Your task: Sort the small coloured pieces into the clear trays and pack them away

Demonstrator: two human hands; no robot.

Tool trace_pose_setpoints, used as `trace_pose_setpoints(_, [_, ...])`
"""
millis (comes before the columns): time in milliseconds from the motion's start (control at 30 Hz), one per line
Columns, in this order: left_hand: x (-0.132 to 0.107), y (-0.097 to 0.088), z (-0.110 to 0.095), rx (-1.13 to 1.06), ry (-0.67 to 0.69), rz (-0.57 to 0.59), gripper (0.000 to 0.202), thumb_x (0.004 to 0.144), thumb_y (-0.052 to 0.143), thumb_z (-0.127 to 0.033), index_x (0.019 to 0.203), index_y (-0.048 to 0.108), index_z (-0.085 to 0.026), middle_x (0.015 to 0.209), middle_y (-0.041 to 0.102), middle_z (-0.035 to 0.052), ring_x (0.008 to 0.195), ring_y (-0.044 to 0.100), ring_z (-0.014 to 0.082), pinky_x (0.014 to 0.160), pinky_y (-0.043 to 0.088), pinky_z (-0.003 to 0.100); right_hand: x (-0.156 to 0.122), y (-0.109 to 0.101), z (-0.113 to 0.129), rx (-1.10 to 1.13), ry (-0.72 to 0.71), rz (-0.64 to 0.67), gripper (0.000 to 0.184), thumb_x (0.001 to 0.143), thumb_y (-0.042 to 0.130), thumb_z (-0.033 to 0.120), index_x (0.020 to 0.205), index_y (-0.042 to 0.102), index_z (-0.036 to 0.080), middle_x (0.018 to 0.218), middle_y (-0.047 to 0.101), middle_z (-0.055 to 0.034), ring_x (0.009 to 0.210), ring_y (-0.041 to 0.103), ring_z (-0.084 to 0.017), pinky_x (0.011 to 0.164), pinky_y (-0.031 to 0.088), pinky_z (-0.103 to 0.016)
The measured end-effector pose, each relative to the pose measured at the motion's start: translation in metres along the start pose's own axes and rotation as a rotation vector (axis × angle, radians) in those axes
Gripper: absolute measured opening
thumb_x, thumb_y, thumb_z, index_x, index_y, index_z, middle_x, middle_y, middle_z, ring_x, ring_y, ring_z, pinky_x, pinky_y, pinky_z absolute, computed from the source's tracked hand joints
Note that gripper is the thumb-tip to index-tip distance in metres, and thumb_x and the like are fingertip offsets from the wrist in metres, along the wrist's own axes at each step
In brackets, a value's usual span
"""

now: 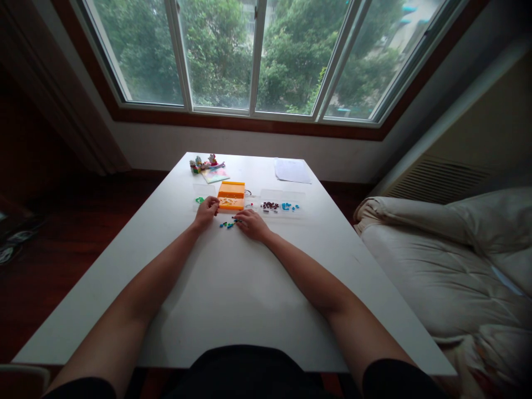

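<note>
A small scatter of loose pieces (pixel 230 225) — blue and green with darker bits, too tiny to make out in shape — lies on the white surface (pixel 249 310), just before an open orange box (pixel 231 187). The right hand (pixel 252 224) rests beside them, fingers reaching over; whether its grip pinches one cannot be told. The left hand (pixel 206 211) curls by the box's near-left corner, its grip likewise unclear. Brown pieces (pixel 271 206) and blue pieces (pixel 290 206) sit grouped by colour — probably for easy picking — in a clear tray (pixel 282 195).
</note>
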State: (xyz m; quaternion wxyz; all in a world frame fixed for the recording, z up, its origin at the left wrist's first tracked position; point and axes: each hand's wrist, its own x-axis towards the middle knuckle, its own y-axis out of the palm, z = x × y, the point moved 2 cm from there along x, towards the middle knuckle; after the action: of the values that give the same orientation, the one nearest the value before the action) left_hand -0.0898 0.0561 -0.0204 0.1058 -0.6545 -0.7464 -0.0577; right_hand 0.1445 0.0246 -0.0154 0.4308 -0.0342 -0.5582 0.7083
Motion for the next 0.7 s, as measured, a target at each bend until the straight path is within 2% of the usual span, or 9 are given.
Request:
trace_pose_setpoints(133, [-0.001, -0.002, -0.003, -0.032, -0.066, -0.066, 0.025, 0.084, 0.063, -0.031, 0.103, 0.067, -0.015, 0.092, 0.071, 0.0059, 0.058, 0.059, 0.0082, 0.058, 0.052, 0.023, 0.002, 0.003, 0.003, -0.075, 0.018, 0.050, 0.029, 0.101, 0.057, 0.033, 0.126, 0.070, 0.027, 0.127, 0.066, -0.0079, 0.122, 0.053, -0.025, 0.105, 0.041, -0.042])
trace_pose_setpoints(300, [-0.004, 0.000, -0.003, -0.003, -0.081, -0.015, 0.040, 0.086, 0.060, -0.028, 0.125, 0.064, -0.016, 0.119, 0.072, 0.0111, 0.059, 0.061, 0.0077, 0.059, 0.053, 0.024, 0.003, 0.004, 0.007, -0.142, -0.007, 0.064, 0.029, 0.103, 0.051, 0.030, 0.126, 0.069, 0.027, 0.126, 0.066, -0.0079, 0.121, 0.053, -0.024, 0.102, 0.040, -0.040])
trace_pose_setpoints(400, [-0.003, 0.001, 0.000, 0.072, -0.055, 0.006, 0.041, 0.086, 0.060, -0.027, 0.125, 0.065, -0.017, 0.116, 0.073, 0.0102, 0.060, 0.061, 0.0086, 0.058, 0.052, 0.023, 0.003, 0.004, 0.008, -0.156, -0.026, 0.064, 0.028, 0.103, 0.051, 0.027, 0.125, 0.068, 0.025, 0.125, 0.066, -0.0086, 0.120, 0.053, -0.024, 0.101, 0.040, -0.039])
trace_pose_setpoints(533, [-0.003, 0.000, 0.000, 0.224, 0.013, 0.051, 0.033, 0.085, 0.057, -0.028, 0.113, 0.071, -0.016, 0.100, 0.075, 0.0084, 0.064, 0.062, 0.0128, 0.058, 0.050, 0.025, 0.003, 0.006, 0.007, -0.158, -0.026, 0.061, 0.028, 0.103, 0.052, 0.026, 0.126, 0.068, 0.025, 0.125, 0.065, -0.0091, 0.120, 0.053, -0.023, 0.102, 0.041, -0.039])
trace_pose_setpoints(700, [-0.011, -0.002, -0.011, 0.488, 0.163, 0.222, 0.028, 0.085, 0.056, -0.029, 0.102, 0.076, -0.018, 0.091, 0.075, 0.0056, 0.077, 0.067, 0.0182, 0.073, 0.053, 0.030, 0.001, -0.001, 0.008, -0.168, -0.019, -0.017, 0.032, 0.103, 0.051, 0.024, 0.131, 0.065, 0.025, 0.128, 0.064, -0.0106, 0.122, 0.052, -0.025, 0.103, 0.041, -0.041])
